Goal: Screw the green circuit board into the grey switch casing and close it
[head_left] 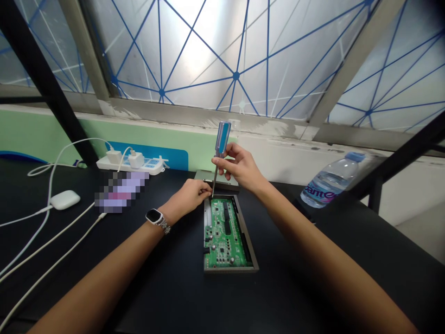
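Your working piece is a shallow, grey-brown metal casing (247,232), lying open on the black tabletop (167,292), its long sides running away from you. Inside it sits a green circuit board (218,235), dotted with small dark chips and round capacitors, with long black parts in a row along its middle and a pale strip along its far left edge.

Your right hand (243,168), above the casing's far end, pinches the screwdriver (223,138) between thumb and fingers low on its clear-and-blue handle. The screwdriver stands nearly upright, leaning slightly right at the top, its slim metal shaft reaching down to the casing's far left corner.

Your left hand (189,198) comes to that same corner from the casing's left, thumb and fingertips drawn together beside the shaft; you cannot tell whether they grip anything. A flat metal plate (210,176) lies just beyond the casing, and a water bottle (328,181) leans well to its right.
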The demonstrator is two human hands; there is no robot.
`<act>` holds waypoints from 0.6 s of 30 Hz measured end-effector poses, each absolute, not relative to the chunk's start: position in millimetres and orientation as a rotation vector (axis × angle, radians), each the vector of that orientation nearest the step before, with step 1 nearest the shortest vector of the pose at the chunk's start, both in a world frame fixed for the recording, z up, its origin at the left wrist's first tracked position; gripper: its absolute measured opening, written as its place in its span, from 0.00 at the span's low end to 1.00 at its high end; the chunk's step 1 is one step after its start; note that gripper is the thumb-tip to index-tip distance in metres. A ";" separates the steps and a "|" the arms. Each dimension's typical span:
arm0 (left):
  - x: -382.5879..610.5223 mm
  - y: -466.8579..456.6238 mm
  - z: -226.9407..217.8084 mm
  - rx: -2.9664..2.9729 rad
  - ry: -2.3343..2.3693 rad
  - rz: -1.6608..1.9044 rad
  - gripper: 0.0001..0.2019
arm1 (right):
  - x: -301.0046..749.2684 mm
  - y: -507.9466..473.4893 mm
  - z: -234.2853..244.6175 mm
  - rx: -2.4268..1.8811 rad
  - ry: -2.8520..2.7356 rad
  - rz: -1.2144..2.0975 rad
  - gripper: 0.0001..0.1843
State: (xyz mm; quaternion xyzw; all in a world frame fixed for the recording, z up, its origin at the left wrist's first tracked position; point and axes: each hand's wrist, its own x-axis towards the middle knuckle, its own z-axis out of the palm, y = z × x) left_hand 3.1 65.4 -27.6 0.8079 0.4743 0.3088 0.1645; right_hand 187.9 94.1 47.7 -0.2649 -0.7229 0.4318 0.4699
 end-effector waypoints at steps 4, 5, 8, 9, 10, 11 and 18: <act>6.4 64.9 -27.2 2.249 1.381 0.870 0.08 | 183.8 90.2 45.7 -0.678 -1.735 1.010 0.25; 7.1 64.5 -26.9 2.228 1.388 0.868 0.08 | 182.8 89.0 45.4 -0.682 -1.727 0.999 0.25; 8.8 63.4 -26.2 2.214 1.416 0.867 0.09 | 179.9 85.6 44.6 -0.712 -1.705 0.967 0.25; 9.2 63.1 -26.1 2.222 1.428 0.867 0.09 | 179.0 84.8 44.3 -0.724 -1.699 0.961 0.25; 9.5 62.9 -26.0 2.230 1.437 0.865 0.09 | 178.3 84.1 44.1 -0.732 -1.691 0.959 0.26; 9.7 62.8 -26.0 2.236 1.442 0.864 0.09 | 177.7 83.7 43.8 -0.737 -1.684 0.961 0.27; 8.4 63.7 -29.3 2.224 1.421 0.885 0.09 | 176.9 84.2 41.3 -0.712 -1.625 0.981 0.25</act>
